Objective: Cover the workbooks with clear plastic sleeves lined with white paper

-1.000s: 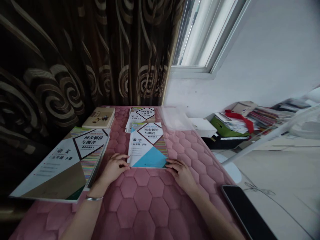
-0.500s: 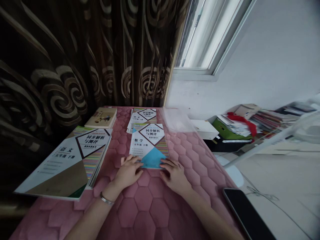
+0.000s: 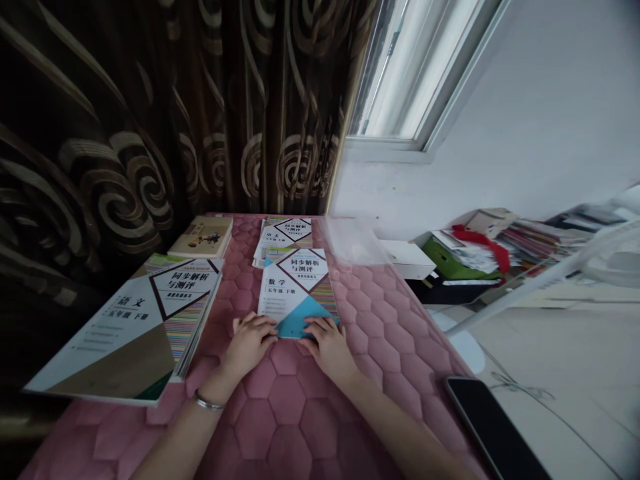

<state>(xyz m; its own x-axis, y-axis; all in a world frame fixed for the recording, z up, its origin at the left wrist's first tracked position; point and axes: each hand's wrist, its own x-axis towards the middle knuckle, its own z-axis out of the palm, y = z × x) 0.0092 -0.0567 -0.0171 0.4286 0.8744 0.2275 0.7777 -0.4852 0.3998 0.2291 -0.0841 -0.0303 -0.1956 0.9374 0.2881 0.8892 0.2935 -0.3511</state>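
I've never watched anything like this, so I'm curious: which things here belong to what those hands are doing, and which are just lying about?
In use: left hand, right hand, maths workbook under their fingers.
Lying about: Chinese workbook, black phone, clear plastic bag, pile of books.

A fifth-grade maths workbook (image 3: 295, 287) lies flat, closed and slightly skewed on a pink quilted cover (image 3: 285, 400); its white front carries a black-outlined diamond title panel, a striped band and a blue triangle at the bottom
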